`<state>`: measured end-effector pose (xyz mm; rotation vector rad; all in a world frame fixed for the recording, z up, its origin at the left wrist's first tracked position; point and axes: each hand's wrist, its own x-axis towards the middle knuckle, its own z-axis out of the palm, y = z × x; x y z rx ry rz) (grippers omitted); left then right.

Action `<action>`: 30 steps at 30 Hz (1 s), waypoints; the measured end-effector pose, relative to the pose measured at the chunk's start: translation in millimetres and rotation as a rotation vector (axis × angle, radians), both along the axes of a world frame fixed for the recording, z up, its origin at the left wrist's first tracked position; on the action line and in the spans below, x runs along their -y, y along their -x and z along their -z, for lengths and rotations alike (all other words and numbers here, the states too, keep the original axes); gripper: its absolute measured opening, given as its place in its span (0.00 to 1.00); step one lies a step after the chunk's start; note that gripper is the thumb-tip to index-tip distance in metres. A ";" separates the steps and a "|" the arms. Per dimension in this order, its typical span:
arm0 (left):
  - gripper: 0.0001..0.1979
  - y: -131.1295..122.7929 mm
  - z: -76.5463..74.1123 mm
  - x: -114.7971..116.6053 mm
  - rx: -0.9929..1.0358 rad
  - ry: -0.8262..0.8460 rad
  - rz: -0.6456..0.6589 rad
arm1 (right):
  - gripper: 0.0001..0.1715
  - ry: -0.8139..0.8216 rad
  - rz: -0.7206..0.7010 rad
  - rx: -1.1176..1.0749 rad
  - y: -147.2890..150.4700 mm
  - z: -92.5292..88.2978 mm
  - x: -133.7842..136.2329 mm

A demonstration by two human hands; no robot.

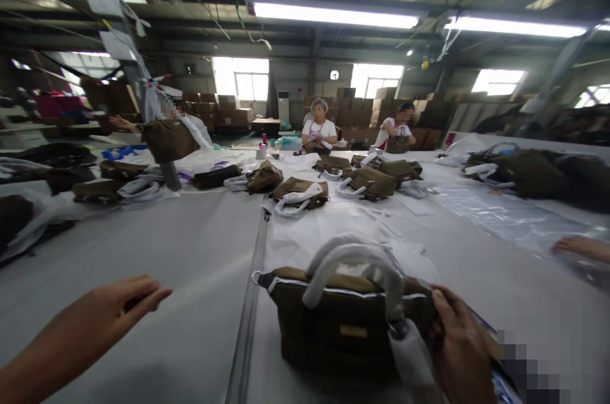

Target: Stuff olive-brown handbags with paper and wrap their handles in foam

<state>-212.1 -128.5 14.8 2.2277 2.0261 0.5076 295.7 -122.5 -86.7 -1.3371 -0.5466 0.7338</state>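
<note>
A dark brown handbag (333,321) with white wrapped handles (343,264) stands upright on the white table (204,277) right in front of me. My right hand (460,347) grips the bag's right end, fingers closed round its edge and the wrapped handle base. My left hand (114,309) hovers over the table to the bag's left, holding nothing, fingers stretched forward and close together.
Several more brown bags (300,191) with white handles lie further along the table. Another person's hand (579,248) rests at the right edge on clear plastic. Three people work at the far end, one holding up a bag (169,140). Cardboard boxes (362,105) line the back wall.
</note>
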 end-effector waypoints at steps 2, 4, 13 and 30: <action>0.18 -27.2 3.8 5.8 0.126 -0.065 0.184 | 0.34 0.039 -0.069 0.191 7.7 -9.2 0.6; 0.19 -67.9 5.4 7.7 0.186 -0.190 0.318 | 0.40 0.054 -0.111 0.378 19.7 -18.0 3.5; 0.15 -189.3 -0.6 -15.7 0.175 -0.638 0.517 | 0.22 -0.444 0.001 1.049 79.1 -36.1 43.8; 0.26 -161.5 -12.0 -10.9 0.510 0.106 0.487 | 0.36 -0.382 -0.874 0.140 81.0 -45.0 14.8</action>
